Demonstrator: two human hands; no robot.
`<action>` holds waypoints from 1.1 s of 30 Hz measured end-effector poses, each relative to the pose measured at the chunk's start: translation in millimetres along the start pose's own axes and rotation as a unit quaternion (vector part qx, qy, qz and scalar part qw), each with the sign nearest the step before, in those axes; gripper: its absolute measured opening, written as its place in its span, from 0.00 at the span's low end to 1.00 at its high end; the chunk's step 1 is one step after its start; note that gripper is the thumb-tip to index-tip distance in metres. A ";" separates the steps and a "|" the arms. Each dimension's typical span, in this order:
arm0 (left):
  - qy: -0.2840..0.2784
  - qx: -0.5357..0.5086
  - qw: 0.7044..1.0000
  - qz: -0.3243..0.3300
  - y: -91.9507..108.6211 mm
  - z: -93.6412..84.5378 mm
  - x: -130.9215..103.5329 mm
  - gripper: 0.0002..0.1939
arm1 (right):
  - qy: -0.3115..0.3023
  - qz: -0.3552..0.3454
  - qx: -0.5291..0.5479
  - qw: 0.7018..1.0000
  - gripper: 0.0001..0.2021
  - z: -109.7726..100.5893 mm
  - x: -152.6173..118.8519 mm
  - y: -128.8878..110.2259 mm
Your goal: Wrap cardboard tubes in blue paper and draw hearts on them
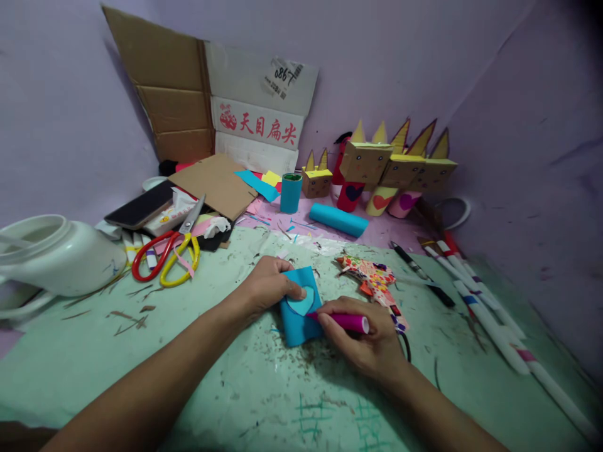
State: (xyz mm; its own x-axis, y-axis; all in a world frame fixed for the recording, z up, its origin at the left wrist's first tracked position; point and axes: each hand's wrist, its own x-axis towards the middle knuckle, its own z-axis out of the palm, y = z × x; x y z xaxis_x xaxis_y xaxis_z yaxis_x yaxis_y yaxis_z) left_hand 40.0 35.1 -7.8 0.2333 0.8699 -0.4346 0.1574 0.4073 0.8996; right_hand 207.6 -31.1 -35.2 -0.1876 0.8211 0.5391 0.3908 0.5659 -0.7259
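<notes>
A folded piece of blue paper [293,331] stands out against the light green table cover, tilted slightly. My left hand [264,284] grips its upper left side, thumb pressing on a lighter blue heart cutout [301,305] that lies on the paper. In my right hand [365,336] is a magenta marker [348,322], its tip touching the paper at the heart's lower right edge. Beyond my hands lie a blue paper tube [338,220] on its side and an upright blue tube [291,193]. Close to my right hand is a patterned hot glue gun [372,279].
Scissors [172,251] with red and yellow handles rest at left, beside a white pot [70,257] and a phone [139,204]. White markers [492,326] and a black pen [409,258] lie at right. Cardboard-headed figures [367,163] stand at the back, near an opened carton [259,107].
</notes>
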 end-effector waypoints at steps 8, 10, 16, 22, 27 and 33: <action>0.006 0.005 1.000 -0.002 -0.3 -0.5 0.0 0.09 | 0.076 0.032 -0.006 0.997 0.04 -3.9 4.8 0.1; 0.006 0.007 1.000 -0.003 -0.3 -0.3 0.4 0.09 | 0.107 0.048 -0.005 0.993 0.04 -3.3 7.7 2.9; 0.008 0.018 1.000 0.006 -1.9 -1.0 1.6 0.10 | 0.099 0.056 0.001 0.994 0.03 2.6 15.0 5.7; 0.000 0.020 1.000 0.012 -2.1 -1.5 1.7 0.09 | 0.077 0.047 0.001 0.996 0.04 4.4 15.3 6.1; 0.001 0.017 1.000 0.005 0.8 -0.2 -0.8 0.09 | 0.069 0.041 -0.003 0.997 0.04 4.5 15.3 7.6; -0.001 0.018 1.000 0.005 -0.1 -0.4 -0.4 0.09 | 0.073 0.041 -0.010 0.996 0.04 3.8 14.5 9.2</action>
State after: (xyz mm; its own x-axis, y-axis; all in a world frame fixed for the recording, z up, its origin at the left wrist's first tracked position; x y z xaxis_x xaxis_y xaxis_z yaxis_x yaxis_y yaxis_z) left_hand 39.5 34.9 -7.7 0.2361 0.8738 -0.4252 0.1889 0.3879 0.9021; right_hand 205.0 -13.8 -35.7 -0.0223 0.8442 0.5356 0.4173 0.4947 -0.7623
